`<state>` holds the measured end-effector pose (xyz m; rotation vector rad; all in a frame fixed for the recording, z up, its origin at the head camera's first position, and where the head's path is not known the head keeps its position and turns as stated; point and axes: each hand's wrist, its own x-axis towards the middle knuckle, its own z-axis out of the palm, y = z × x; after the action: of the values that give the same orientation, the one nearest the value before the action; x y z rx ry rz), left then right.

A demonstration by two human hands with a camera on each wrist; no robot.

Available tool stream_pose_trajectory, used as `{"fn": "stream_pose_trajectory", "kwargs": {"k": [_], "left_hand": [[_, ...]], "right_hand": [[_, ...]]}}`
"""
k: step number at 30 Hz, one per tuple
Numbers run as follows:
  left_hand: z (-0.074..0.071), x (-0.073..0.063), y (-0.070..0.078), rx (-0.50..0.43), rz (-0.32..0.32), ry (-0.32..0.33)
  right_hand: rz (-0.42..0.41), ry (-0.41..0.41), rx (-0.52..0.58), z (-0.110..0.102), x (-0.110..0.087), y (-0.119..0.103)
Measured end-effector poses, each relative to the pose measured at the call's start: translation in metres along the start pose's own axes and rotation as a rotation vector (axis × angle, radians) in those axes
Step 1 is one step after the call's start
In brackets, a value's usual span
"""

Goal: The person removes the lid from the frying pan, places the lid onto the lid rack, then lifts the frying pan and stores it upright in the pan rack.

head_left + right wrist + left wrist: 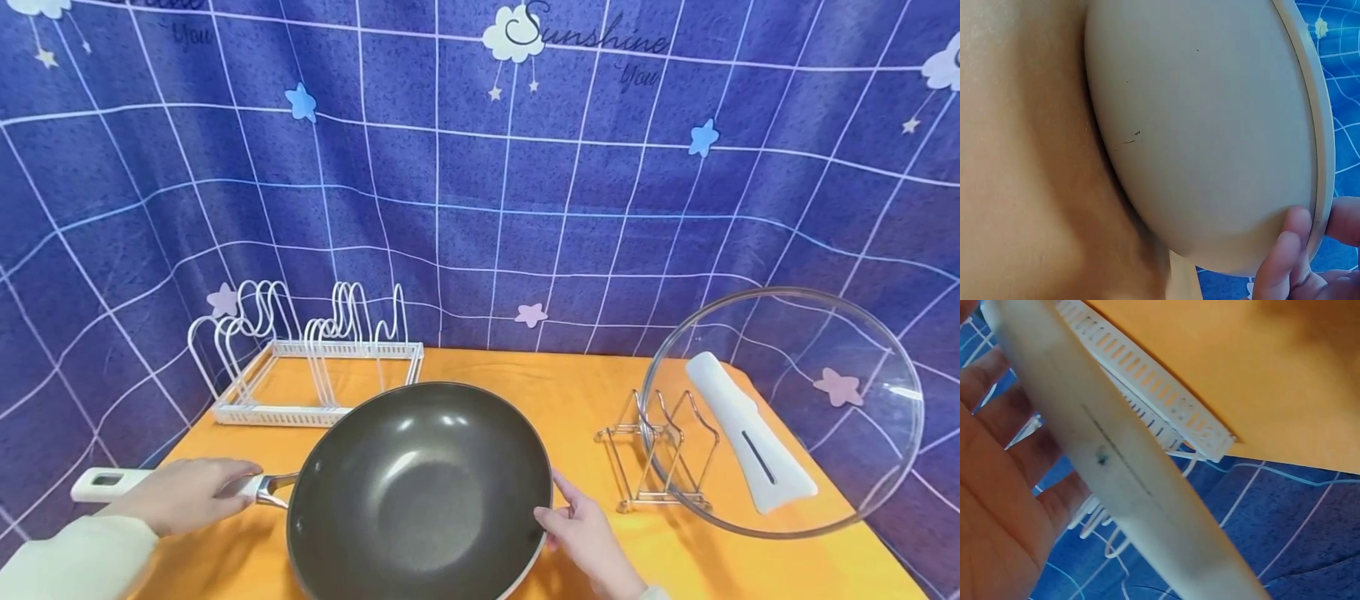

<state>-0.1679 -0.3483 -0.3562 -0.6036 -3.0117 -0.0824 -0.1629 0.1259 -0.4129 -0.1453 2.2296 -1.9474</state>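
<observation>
A wok (427, 500) with a dark inside and pale outside is at the front of the orange table, its white handle (112, 483) pointing left. My left hand (187, 493) holds that handle from above; in the left wrist view its fingers (1022, 437) pass behind the handle (1116, 456). At the opposite side my right hand (585, 533) pinches the wok's rim, thumb over the inside edge. The right wrist view has the fingertips (1291, 244) against the pale outer wall (1210, 125), close under the rim.
Behind the wok on the left stands a white rack (277, 414) with wire dividers. To the right, a glass lid (862, 442) with a white handle (750, 442) leans upright in a small metal rack (660, 500). A blue checked curtain (465, 208) hangs behind the table.
</observation>
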Motion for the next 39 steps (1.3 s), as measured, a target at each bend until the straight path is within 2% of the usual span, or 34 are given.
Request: {"fn": "stream_pose_trajectory", "kwargs": {"k": [10,18,24,30,35,39], "left_hand": [[0.008,0.007,-0.007,-0.006,-0.012,-0.005],[0.025,0.011,-0.007,0.070,0.001,0.061],[0.028,0.021,-0.003,0.094,-0.059,0.029],[0.026,0.021,0.002,0.091,-0.115,0.003],[0.027,0.022,0.005,0.080,-0.133,0.029],[0.030,0.023,0.005,0.102,-0.128,0.077]], "right_hand": [[-0.005,-0.007,0.040,0.000,0.000,-0.002],[-0.003,-0.005,0.039,0.001,0.000,-0.002],[0.000,0.019,0.032,0.002,0.000,-0.001],[0.001,0.029,0.045,0.004,-0.001,-0.003],[-0.011,0.022,0.034,0.003,-0.001,-0.006],[-0.016,0.019,0.027,0.002,0.000,-0.009]]}}
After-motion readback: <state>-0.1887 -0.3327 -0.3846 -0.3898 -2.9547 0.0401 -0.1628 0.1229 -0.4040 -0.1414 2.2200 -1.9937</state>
